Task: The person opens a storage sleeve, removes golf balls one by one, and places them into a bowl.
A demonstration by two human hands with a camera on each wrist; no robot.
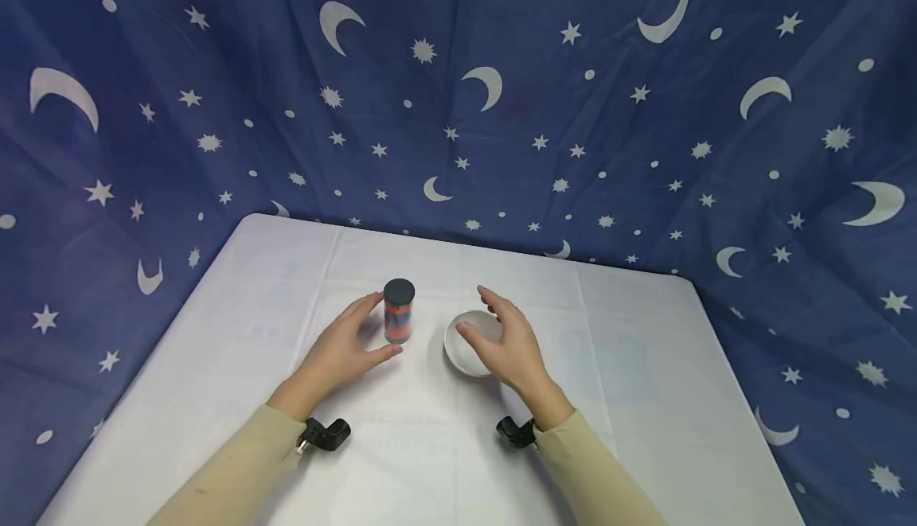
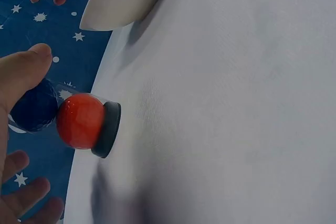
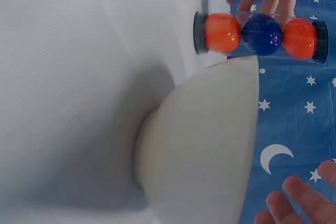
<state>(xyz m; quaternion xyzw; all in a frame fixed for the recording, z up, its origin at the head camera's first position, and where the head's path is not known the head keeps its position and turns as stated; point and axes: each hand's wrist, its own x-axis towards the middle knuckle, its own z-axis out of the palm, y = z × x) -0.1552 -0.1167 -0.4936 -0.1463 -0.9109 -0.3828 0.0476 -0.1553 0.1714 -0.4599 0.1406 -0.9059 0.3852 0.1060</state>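
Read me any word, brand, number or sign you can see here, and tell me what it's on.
No readable words, brands or numbers.
White tablecloth: faint marks, too pale to read.
Tube of balls and bowl: no lettering visible.
Blue curtain: printed moons, stars and dots, no words.

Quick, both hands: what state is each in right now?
Left hand: open beside the capped tube, not gripping it; contact can't be told.
Right hand: open over the white bowl, holding nothing.
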